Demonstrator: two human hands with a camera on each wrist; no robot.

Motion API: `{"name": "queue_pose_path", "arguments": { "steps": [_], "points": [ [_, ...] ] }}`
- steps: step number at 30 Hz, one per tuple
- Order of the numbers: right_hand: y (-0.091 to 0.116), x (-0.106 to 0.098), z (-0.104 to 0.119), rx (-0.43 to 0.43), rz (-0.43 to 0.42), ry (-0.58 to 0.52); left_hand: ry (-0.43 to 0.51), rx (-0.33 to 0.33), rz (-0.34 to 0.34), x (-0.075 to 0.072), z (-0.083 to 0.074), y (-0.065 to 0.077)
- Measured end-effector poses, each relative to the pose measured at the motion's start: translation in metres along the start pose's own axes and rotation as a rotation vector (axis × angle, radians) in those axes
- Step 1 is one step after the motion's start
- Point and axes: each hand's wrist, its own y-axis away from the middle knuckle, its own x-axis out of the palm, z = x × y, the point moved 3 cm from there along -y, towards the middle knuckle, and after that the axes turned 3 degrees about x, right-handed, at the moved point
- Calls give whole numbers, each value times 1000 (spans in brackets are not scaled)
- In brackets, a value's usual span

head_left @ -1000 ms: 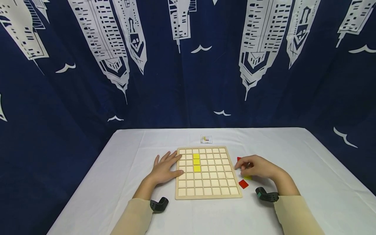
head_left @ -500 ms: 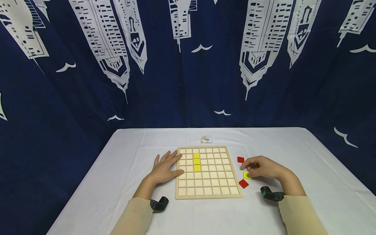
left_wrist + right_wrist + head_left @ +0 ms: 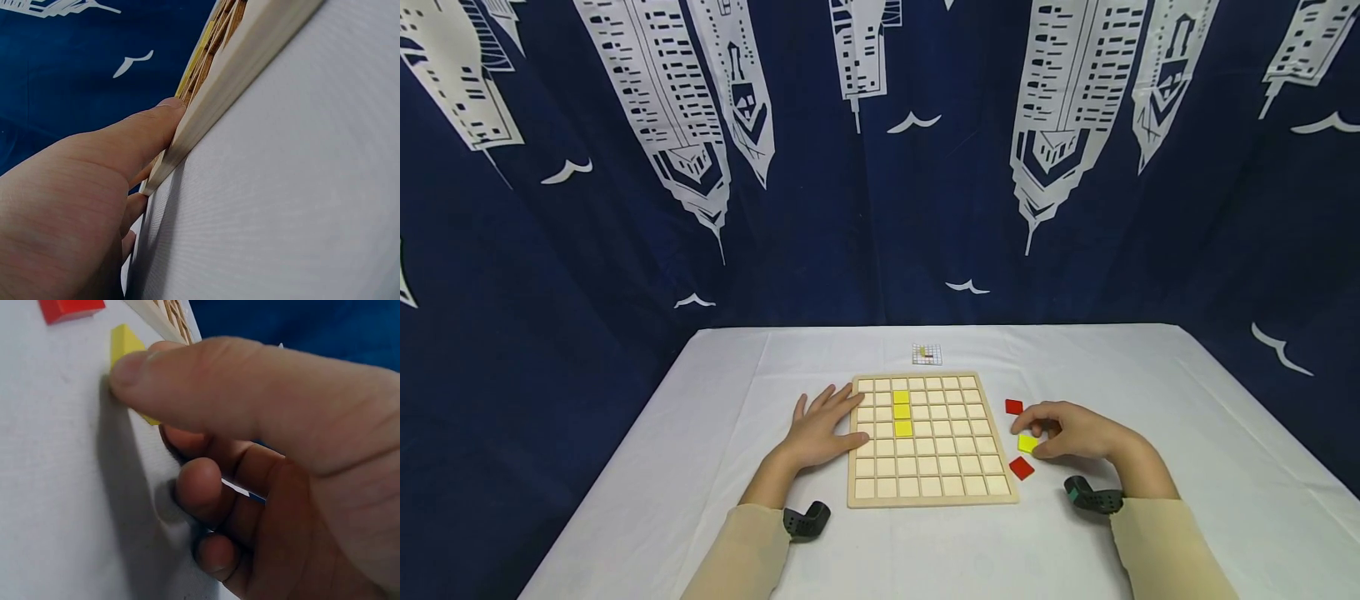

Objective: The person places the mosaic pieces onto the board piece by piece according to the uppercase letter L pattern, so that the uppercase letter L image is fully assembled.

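A wooden grid board (image 3: pixel 934 502) lies on the white table, with three yellow square tiles (image 3: pixel 902 411) in one column of its cells. My left hand (image 3: pixel 816 435) rests spread at the board's left edge, its thumb over the frame; the left wrist view shows that thumb (image 3: pixel 140 137) on the wooden rim. Right of the board, my right hand (image 3: pixel 1071 429) pinches a loose yellow tile (image 3: pixel 1027 443) between thumb and index finger. In the right wrist view the thumb covers part of this yellow tile (image 3: pixel 124 342), and the other fingers are curled below.
Two red tiles lie right of the board, one farther back (image 3: pixel 1014 407) and one nearer (image 3: pixel 1021 468). Behind the board is a small card (image 3: pixel 927 355) printed with a coloured grid. A dark blue curtain (image 3: pixel 880 208) hangs beyond the table's far edge.
My right hand first drew back to the right, uncovering the far red tile. The loose yellow tile then shifted slightly left and away, with thumb and index finger around it. My left hand stayed still.
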Motion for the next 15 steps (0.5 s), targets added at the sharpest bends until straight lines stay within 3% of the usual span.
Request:
{"name": "queue_pose_path", "arguments": {
  "steps": [15],
  "points": [
    [-2,4,5,37,-45,44,-20,8,-1,0,0,0]
  ]
}}
